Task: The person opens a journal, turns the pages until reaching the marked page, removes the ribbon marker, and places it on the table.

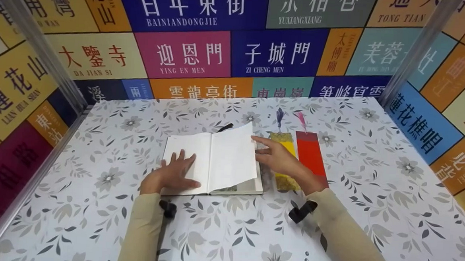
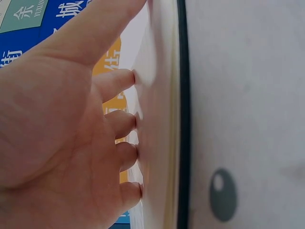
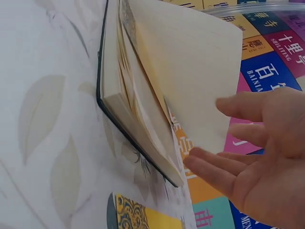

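Observation:
An open notebook point(image 1: 187, 160) with blank white pages and a dark cover edge point(image 2: 183, 114) lies on the table. My left hand point(image 1: 174, 174) rests on its left page, fingers spread and fingertips touching the paper. A right-hand page point(image 1: 233, 156) stands partly lifted, tilted over the pages below. My right hand point(image 1: 277, 156) is at that page's outer edge; in the right wrist view its fingers point(image 3: 243, 106) are extended, touching or very near the paper. Under the lifted page shows part of a grey-green patterned piece point(image 1: 247, 185), mostly hidden.
Right of the notebook lie a yellow bookmark point(image 1: 286, 149) with a purple tassel point(image 1: 279, 118) and a red bookmark point(image 1: 310, 152) with a pink tassel point(image 1: 300, 119). A small black tassel point(image 1: 225, 127) pokes out behind the notebook. Sign-patterned walls point(image 1: 181, 52) bound the floral table point(image 1: 207, 232).

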`<action>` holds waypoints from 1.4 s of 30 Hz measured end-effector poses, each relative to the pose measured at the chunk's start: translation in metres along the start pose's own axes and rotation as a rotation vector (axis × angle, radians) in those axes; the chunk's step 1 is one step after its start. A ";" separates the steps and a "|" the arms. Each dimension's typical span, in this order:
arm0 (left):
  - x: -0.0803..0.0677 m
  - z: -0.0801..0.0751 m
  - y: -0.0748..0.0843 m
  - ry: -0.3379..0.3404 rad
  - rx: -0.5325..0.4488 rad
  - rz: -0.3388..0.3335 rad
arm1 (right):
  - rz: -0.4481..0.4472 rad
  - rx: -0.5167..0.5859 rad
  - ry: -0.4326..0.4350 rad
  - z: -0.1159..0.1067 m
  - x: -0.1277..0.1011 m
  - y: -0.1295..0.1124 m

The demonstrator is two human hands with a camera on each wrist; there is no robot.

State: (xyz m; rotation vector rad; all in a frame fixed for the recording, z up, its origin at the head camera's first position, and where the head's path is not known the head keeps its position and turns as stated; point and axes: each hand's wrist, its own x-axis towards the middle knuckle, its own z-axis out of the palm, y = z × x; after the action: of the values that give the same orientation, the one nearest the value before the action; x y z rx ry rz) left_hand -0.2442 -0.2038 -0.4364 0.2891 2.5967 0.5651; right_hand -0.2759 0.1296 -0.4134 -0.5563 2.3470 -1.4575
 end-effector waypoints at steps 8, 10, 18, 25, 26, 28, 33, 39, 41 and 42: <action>-0.001 -0.001 0.000 -0.005 0.009 -0.013 | 0.144 0.245 0.078 0.002 0.007 0.002; 0.000 -0.001 -0.001 -0.003 0.004 -0.009 | 0.200 0.280 0.099 0.003 0.008 0.001; 0.001 0.001 -0.001 0.003 -0.004 0.005 | 0.346 0.427 0.123 0.012 0.011 0.009; 0.000 0.000 0.000 0.002 0.004 0.004 | 0.354 0.440 0.143 0.017 0.011 0.017; 0.000 0.000 0.000 0.000 0.008 0.001 | 0.351 0.444 0.142 0.017 0.011 0.017; 0.000 -0.001 0.001 -0.006 0.017 -0.002 | 0.345 0.455 0.142 0.018 0.010 0.017; 0.000 -0.003 0.003 -0.010 0.037 -0.007 | 0.350 0.450 0.168 0.019 0.011 0.015; -0.001 -0.006 0.003 -0.008 0.034 -0.016 | 0.352 0.474 0.180 0.021 0.010 0.009; -0.002 -0.007 0.003 -0.008 0.031 -0.014 | 0.339 0.498 0.174 0.021 0.008 0.006; -0.002 -0.007 0.002 -0.010 0.024 -0.013 | 0.331 0.509 0.170 0.022 0.008 0.005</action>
State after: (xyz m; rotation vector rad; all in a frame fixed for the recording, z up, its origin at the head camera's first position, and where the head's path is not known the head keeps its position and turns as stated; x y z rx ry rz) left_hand -0.2453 -0.2049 -0.4287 0.2819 2.5952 0.5273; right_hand -0.2730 0.1107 -0.4274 0.0873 1.9365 -1.8884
